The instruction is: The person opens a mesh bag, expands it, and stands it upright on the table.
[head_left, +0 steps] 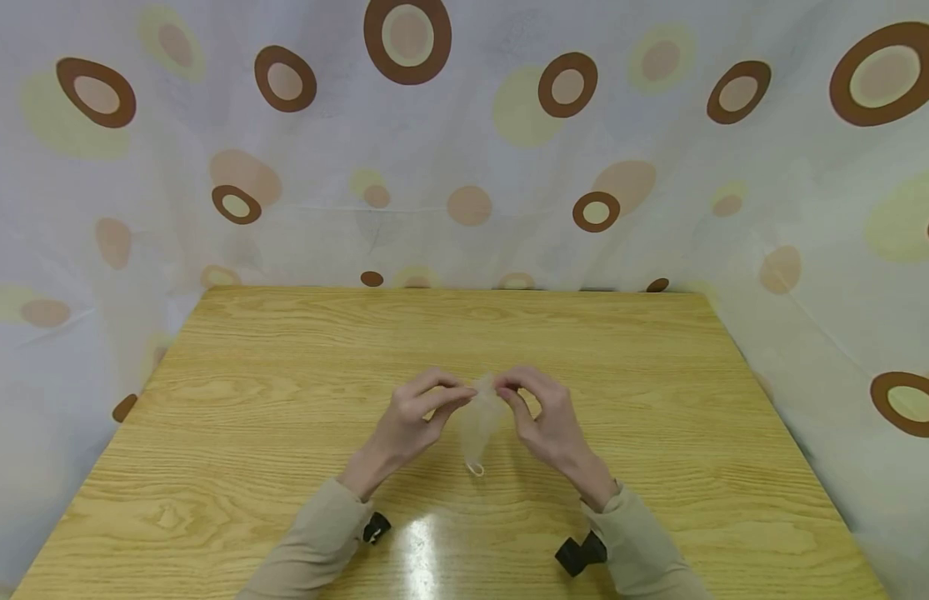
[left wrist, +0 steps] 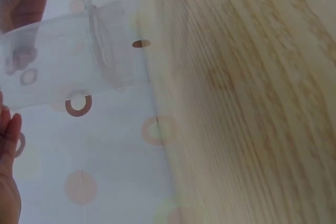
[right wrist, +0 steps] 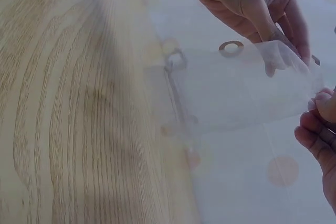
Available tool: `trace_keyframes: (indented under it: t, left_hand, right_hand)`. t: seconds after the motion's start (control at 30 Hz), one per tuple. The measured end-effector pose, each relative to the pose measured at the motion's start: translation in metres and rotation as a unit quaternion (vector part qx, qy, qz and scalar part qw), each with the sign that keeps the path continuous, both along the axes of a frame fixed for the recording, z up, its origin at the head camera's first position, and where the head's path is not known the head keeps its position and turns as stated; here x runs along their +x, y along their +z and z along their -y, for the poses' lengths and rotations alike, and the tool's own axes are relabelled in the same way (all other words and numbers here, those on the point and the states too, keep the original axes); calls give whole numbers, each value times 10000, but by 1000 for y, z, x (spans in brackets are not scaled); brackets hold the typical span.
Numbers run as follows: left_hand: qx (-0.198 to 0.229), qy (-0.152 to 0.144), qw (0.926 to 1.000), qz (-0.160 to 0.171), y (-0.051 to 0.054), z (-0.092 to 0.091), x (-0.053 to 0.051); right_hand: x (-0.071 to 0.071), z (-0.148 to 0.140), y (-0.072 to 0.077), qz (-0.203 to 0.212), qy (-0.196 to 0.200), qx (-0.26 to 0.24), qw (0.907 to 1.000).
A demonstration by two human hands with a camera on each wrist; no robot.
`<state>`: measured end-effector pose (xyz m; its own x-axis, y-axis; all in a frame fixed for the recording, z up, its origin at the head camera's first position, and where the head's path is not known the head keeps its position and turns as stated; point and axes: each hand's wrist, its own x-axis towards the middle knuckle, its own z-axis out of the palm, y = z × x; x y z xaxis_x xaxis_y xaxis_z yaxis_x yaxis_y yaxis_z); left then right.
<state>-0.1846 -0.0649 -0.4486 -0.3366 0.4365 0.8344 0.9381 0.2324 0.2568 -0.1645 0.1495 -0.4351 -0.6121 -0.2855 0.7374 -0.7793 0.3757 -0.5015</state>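
In the lower centre of the head view, a sheer whitish pouch is held up by 2 bare hands. Its upper end is pinched from the left by the left hand and from the right by the right hand, thumb and fingertips nearly together on each. At the pouch's lower end, a pale cord loop is seen hanging.

The thin fabric could be lost from the fingertips, it is judged, because only a small edge is gripped; it could be torn if the 2 hands were pulled sharply apart, and the loose cord could be tangled.

Beneath, a yellowish wood-grain table is shown, marked by a bright reflection at bottom centre. It is enclosed at the back and both sides by pale sheeting, lightly creased, printed with brown rings and peach and yellow spots. The forearms are covered by beige sleeves.
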Motion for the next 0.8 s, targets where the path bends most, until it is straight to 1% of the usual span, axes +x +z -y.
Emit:
trace_keyframes:
  t: [0.07,0.13,0.2,0.3,0.43,0.5,0.57,0.63,0.67,0.73,0.8]
  left_hand:
    - [-218,94,9996,-174,1,1,0]
    - [-430,172,9986,-267,3,2,1]
    - [-581,251,9976,-295,5,2,1]
    - [-685,350,9967,-272,5,2,1]
    - [-571,486,9968,-262,3,0,0]
    - [-429,555,9973,-219,1,-1,-1]
    - [-245,652,9974,-177,0,-2,0]
    - [-64,723,9972,-171,-2,-2,-1]
    - [32,738,9971,-166,-2,-3,-1]
    - [222,734,9969,-183,-3,-5,-1]
    - [372,687,9967,-221,-4,-7,-1]
  right_hand:
    - [1,-3,1,9,-84,146,9999]
    - [1,-5,1,2,-114,270,9996]
    - [1,-6,2,-1,-98,353,9993]
    - [0,-7,3,3,-25,363,9993]
    - [-1,-7,0,150,126,138,9997]
    - [0,-7,-3,371,266,-105,9989]
    - [1,-6,-6,631,461,-388,9962]
    - [2,-4,-7,1037,739,-684,9895]
    - [4,-3,-7,1237,897,-833,9847]
    - [6,0,-7,1632,1152,-1109,9735]
    - [8,3,-6,2037,1334,-1395,9598]
